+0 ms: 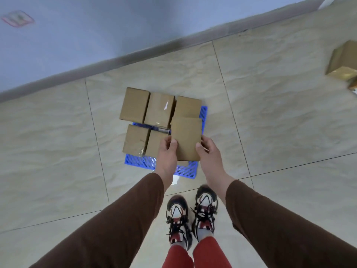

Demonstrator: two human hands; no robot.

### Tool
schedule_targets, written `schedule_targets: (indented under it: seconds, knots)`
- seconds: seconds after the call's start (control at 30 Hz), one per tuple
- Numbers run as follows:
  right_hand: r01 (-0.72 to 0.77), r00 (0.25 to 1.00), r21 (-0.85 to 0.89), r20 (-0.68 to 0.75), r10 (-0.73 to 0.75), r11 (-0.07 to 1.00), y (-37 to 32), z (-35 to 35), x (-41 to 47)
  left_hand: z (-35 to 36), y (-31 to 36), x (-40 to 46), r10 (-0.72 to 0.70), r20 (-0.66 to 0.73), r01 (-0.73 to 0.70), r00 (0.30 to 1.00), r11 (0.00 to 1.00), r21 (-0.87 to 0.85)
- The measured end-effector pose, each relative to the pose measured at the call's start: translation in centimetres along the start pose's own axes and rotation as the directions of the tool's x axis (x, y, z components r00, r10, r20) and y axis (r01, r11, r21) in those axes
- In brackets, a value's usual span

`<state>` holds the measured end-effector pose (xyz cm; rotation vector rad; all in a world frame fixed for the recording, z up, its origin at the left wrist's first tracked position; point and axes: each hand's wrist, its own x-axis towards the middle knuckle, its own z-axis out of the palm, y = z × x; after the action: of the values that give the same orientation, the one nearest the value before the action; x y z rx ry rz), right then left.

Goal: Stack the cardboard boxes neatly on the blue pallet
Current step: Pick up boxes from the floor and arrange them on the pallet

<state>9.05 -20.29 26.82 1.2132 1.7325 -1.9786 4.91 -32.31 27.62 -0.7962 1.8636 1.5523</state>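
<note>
gripped box point(185, 138) between left hand point(167, 151) and right hand point(207, 151), over pallet point(140, 161); next needed lowering into empty corner.

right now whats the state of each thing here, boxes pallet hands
held box: gripped by both hands above the near right corner of the pallet
left hand: grips the held box's left edge
right hand: grips its right edge
blue pallet: flat on the floor, mostly covered
five stacked boxes: on the pallet, closed
loose boxes: on the floor, far right
</note>
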Motion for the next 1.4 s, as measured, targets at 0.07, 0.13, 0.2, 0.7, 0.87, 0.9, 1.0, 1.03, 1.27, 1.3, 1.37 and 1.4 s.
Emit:
schedule_targets:
  seconds: [0.07,0.13,0.2,0.7,0.87,0.9,1.0,1.03,1.27,1.3,1.37,1.4]
  knots:
    - [-0.008,0.999,-0.004,0.036,0.008,1.0,0.8,2.4,-0.6,-2.8,-0.7,0.3,-0.006,-0.015,0.006,1.0,1.0,0.0]
    - [-0.024,0.997,-0.02,0.075,0.026,0.999,1.5,4.7,-0.8,-5.5,-1.3,0.8,-0.018,-0.026,0.019,0.999,1.0,0.024]
    - [-0.032,0.994,-0.041,0.102,0.036,0.999,2.2,7.0,-0.8,-8.1,-1.8,1.6,-0.032,-0.031,0.033,0.999,0.999,0.03]
    - [-0.191,0.976,-0.037,0.102,0.193,0.981,9.8,24.5,2.1,-24.7,-4.5,14.0,-0.032,0.093,0.001,0.995,0.949,0.315]
    - [-0.168,0.984,-0.049,0.052,0.171,0.985,11.1,26.1,4.3,-25.1,-5.0,17.0,-0.025,0.14,-0.022,0.99,0.944,0.329]
    - [-0.165,0.985,-0.056,0.048,0.167,0.985,11.2,26.2,4.6,-25.0,-5.1,17.4,-0.024,0.147,-0.027,0.989,0.941,0.337]
    - [-0.17,0.984,-0.058,0.039,0.172,0.984,11.8,26.5,5.6,-25.0,-5.5,18.6,-0.029,0.164,-0.03,0.986,0.937,0.349]
    - [-0.176,0.983,-0.06,0.036,0.179,0.983,11.9,26.5,5.9,-25.0,-5.6,18.9,-0.029,0.17,-0.033,0.985,0.936,0.352]
    - [-0.193,0.981,-0.058,0.006,0.193,0.98,12.6,27.1,6.9,-24.8,-5.8,20.3,-0.013,0.19,-0.059,0.982,0.928,0.369]
    - [-0.196,0.98,-0.058,0.009,0.197,0.979,12.7,27.1,7.1,-24.8,-5.8,20.4,-0.014,0.189,-0.059,0.982,0.925,0.376]
    - [-0.202,0.979,-0.055,0.007,0.203,0.978,12.8,27.2,7.3,-24.8,-5.8,20.7,-0.02,0.184,-0.054,0.983,0.92,0.388]
    - [-0.206,0.979,-0.054,0.004,0.206,0.977,13.0,27.2,7.4,-24.8,-5.9,20.8,-0.021,0.185,-0.054,0.983,0.918,0.392]
